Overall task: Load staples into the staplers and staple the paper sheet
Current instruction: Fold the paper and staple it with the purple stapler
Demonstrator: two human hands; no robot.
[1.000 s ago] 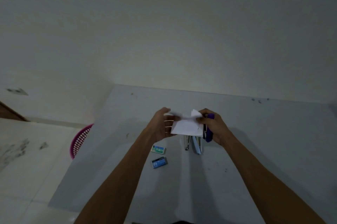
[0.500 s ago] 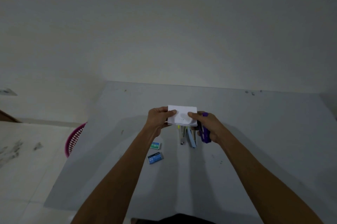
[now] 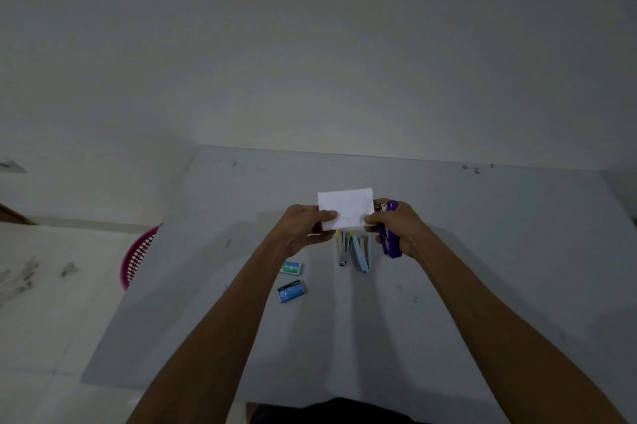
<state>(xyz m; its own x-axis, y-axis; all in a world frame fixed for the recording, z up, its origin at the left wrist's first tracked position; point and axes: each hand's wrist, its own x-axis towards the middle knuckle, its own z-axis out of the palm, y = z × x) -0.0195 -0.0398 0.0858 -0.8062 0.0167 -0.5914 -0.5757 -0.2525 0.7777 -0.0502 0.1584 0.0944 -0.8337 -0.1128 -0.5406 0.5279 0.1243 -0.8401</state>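
A small folded white paper sheet (image 3: pixel 345 208) is held up above the table between both hands. My left hand (image 3: pixel 303 225) pinches its left lower edge. My right hand (image 3: pixel 400 225) pinches the right lower edge with thumb and forefinger while its other fingers hold a purple stapler (image 3: pixel 389 234). Below the paper a light blue stapler (image 3: pixel 358 251) lies open on the grey table (image 3: pixel 482 251), beside another one (image 3: pixel 341 246) with yellow tips. Two staple boxes lie to the left: a green one (image 3: pixel 291 267) and a blue one (image 3: pixel 292 290).
A pink plastic basket (image 3: pixel 138 256) stands on the floor past the table's left edge. A plain wall rises behind the table's far edge. Small dark specks dot the tabletop.
The paper has been turned from a crumpled, tilted pose to flat and upright, facing me, and lifted slightly. Both hands stay on its lower corners; the purple stapler remains in my right hand.
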